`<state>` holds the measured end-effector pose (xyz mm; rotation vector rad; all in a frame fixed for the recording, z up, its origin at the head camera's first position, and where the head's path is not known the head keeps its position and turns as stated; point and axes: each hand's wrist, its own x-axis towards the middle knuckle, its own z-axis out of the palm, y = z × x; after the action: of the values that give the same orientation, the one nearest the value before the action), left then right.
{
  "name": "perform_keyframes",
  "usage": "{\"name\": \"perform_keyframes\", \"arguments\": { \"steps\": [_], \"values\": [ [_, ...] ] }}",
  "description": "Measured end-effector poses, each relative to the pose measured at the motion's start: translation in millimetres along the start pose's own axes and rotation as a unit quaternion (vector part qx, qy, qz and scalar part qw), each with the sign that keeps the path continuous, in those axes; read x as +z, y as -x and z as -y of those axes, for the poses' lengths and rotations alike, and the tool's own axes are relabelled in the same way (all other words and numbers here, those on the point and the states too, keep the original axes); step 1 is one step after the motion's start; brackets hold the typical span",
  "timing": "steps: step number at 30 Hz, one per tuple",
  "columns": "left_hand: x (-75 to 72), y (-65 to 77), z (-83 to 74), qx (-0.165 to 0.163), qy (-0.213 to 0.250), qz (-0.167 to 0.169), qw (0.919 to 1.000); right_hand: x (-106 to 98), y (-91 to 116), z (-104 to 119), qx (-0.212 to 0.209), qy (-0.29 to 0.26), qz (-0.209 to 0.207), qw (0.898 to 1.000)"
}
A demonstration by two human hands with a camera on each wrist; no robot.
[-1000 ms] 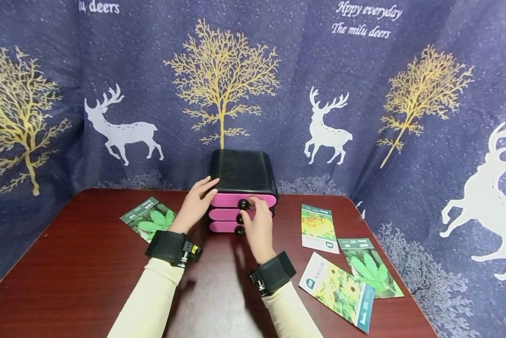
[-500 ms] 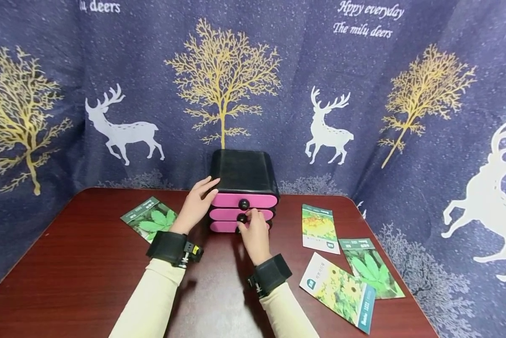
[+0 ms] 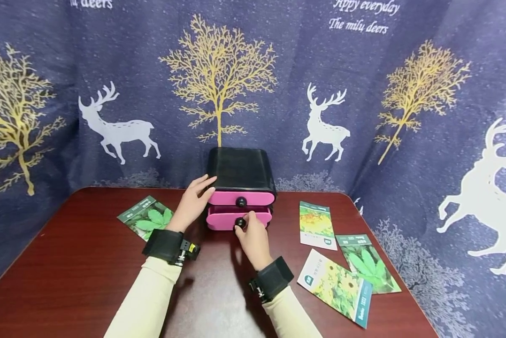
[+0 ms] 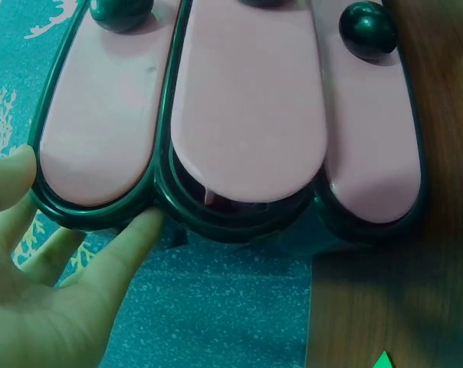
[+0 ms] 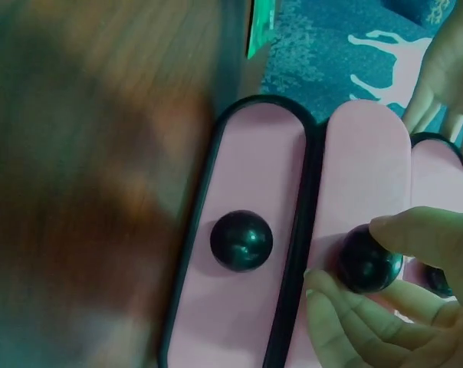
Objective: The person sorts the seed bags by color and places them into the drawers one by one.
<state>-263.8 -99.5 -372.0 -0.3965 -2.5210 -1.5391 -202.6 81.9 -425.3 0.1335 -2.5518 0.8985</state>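
A black three-drawer mini cabinet [image 3: 241,166] with pink fronts is standing at the far side of the reddish-brown table [image 3: 88,272], against the deer-and-tree printed backdrop cloth [image 3: 280,61]. The middle drawer [image 3: 220,221] is standing partly out, its front projecting past those above and below. The top drawer [image 3: 223,198] and the bottom drawer [image 5: 251,153] are sitting pushed in, each bearing a round black knob.

The right hand [image 3: 254,238] is gripping the middle drawer's knob [image 5: 366,261], the thumb pressing on one side and the fingers curling round the other. The left hand [image 3: 191,203] is resting against the cabinet's upper left edge, its fingers spreading apart and touching the casing without clamping on it.

Four printed packets are lying on the table. A green-leaf packet [image 3: 145,218] is lying near the left hand. To the right of the cabinet, an orange-and-yellow flower packet [image 3: 316,224] is lying farthest back, a second leaf packet [image 3: 367,260] is lying just beside it, and a yellow-flower packet [image 3: 337,287] is overlapping that leaf packet's near corner.
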Motion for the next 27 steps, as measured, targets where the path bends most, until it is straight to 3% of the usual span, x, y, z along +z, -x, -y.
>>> {"name": "perform_keyframes", "arguments": {
  "steps": [7, 16, 27],
  "values": [
    [-1.2, 0.9, 1.7, -0.003, 0.000, 0.002, 1.0000, -5, 14, 2, -0.008, -0.012, 0.006, 1.000],
    [1.3, -2.0, -0.3, 0.004, 0.004, 0.001, 1.0000, -19, 36, 7, 0.013, -0.037, 0.010, 0.999],
    [-1.5, -0.2, -0.8, -0.006, 0.001, -0.002, 1.0000, -25, 52, 12, 0.026, -0.028, 0.021, 0.999]
  ]
}}
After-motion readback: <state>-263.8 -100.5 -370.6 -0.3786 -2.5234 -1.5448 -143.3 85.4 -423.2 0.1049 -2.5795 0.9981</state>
